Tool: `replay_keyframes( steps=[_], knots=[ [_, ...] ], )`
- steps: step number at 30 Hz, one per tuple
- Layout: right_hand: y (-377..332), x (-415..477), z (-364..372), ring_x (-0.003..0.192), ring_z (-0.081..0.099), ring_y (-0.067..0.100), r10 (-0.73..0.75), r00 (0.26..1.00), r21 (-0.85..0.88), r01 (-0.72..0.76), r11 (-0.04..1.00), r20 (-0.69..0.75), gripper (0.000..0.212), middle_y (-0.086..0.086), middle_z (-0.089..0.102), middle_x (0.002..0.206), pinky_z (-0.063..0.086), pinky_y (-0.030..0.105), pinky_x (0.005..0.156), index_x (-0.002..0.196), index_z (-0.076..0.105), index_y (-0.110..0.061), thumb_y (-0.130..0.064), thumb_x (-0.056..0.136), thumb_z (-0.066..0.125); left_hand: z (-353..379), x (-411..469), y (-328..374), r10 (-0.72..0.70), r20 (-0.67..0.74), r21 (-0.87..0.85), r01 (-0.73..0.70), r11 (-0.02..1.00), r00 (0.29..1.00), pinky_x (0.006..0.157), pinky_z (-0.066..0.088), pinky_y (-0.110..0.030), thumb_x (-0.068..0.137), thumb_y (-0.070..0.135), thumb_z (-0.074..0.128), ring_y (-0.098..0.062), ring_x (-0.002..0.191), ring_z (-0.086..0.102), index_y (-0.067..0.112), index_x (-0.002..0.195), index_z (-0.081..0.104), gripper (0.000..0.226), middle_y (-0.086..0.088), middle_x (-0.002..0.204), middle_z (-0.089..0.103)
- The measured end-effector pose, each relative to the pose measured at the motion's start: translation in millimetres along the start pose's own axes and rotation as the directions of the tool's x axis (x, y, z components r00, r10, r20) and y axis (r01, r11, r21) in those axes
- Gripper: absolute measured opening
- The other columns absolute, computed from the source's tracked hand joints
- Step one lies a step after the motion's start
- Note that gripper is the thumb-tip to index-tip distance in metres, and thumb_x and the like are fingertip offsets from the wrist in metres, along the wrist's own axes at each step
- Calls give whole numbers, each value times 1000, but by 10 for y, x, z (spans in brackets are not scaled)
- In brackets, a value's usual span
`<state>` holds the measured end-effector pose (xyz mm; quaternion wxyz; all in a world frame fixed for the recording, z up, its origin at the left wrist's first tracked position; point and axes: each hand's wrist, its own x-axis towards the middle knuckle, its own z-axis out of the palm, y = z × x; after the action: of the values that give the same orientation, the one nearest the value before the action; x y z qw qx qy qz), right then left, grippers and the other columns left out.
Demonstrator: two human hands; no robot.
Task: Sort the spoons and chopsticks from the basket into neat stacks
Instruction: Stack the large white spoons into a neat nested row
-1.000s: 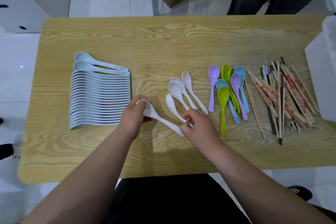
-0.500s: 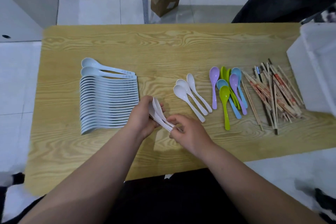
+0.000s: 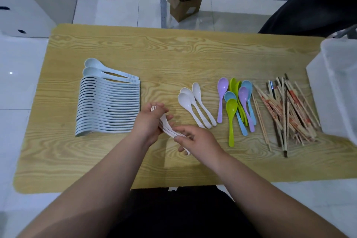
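Both my grips are working one nested bundle of white spoons over the bench: left grip curling round the bowls, right grip pinching the handles, aligning them. Three loose white spoons are lying alongside.

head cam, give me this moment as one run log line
phase: spoon sorting | left hand: grips nested white spoons | right hand: pinches their handles | loose white spoons: three on table | chopsticks: unsorted pile
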<state>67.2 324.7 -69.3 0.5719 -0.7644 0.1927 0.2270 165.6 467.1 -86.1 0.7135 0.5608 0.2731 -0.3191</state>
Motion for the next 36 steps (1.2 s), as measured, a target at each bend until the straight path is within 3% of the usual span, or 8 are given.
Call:
replay_keyframes(
  steps=[7,11,14,17,21,26,31,36],
  knots=[
    [89,193,-317,52,47,13,213,959,386,-271,881,188,20,8,70,85,38,26,47,105,69,-19,-31,104,52,194,30,-23,66,-107,-83,-75,994,992,84,57,-47,95,-2,40,-29,88,66,12,100,56,22,-13,102,59],
    [25,572,-624,52,46,6,125,985,117,-140,983,122,24,-5,69,84,41,23,52,118,71,-21,-30,103,55,192,166,150,175,-112,253,-142,957,978,84,59,-43,88,9,50,-31,99,69,21,102,66,25,-9,107,71],
    [-166,892,-947,75,59,-8,-64,995,-195,78,978,80,27,-19,67,92,43,13,70,126,68,-36,-36,101,57,196,351,390,312,-66,615,-208,760,948,67,53,-33,85,17,58,-20,82,69,29,102,69,23,2,91,72],
    [-371,1255,-1146,112,59,12,-298,952,-485,296,823,75,34,-1,68,116,40,22,91,134,65,-24,-33,101,57,255,619,594,457,-17,743,-294,601,889,66,47,-25,85,17,60,-8,79,64,30,105,67,24,14,89,68],
    [-497,1749,-1263,114,54,23,-351,934,-743,278,609,62,38,2,65,117,32,24,81,134,63,-25,-39,99,58,293,1068,686,655,122,820,-448,356,745,67,35,-8,87,10,61,-10,89,58,21,110,68,26,8,100,64],
    [-452,2060,-1238,107,56,25,-358,934,-782,223,582,0,27,5,65,110,47,37,87,121,70,-23,-31,96,63,243,1506,558,684,325,856,-511,82,654,83,35,-19,84,3,64,-24,107,55,11,120,66,37,-12,113,59],
    [-289,2229,-1176,110,55,26,-351,936,-762,211,612,-23,29,4,64,111,48,37,87,120,70,-24,-28,92,65,224,1632,476,671,379,860,-511,0,638,91,50,-42,87,3,62,-35,110,59,8,128,64,41,-17,121,58],
    [-240,2292,-1159,116,53,26,-350,935,-751,195,630,-51,34,3,62,117,47,37,93,126,67,-27,-31,92,65,226,1660,451,656,411,860,-508,-49,633,96,46,-41,91,6,60,-37,119,57,6,136,58,45,-17,130,61]
  ],
)
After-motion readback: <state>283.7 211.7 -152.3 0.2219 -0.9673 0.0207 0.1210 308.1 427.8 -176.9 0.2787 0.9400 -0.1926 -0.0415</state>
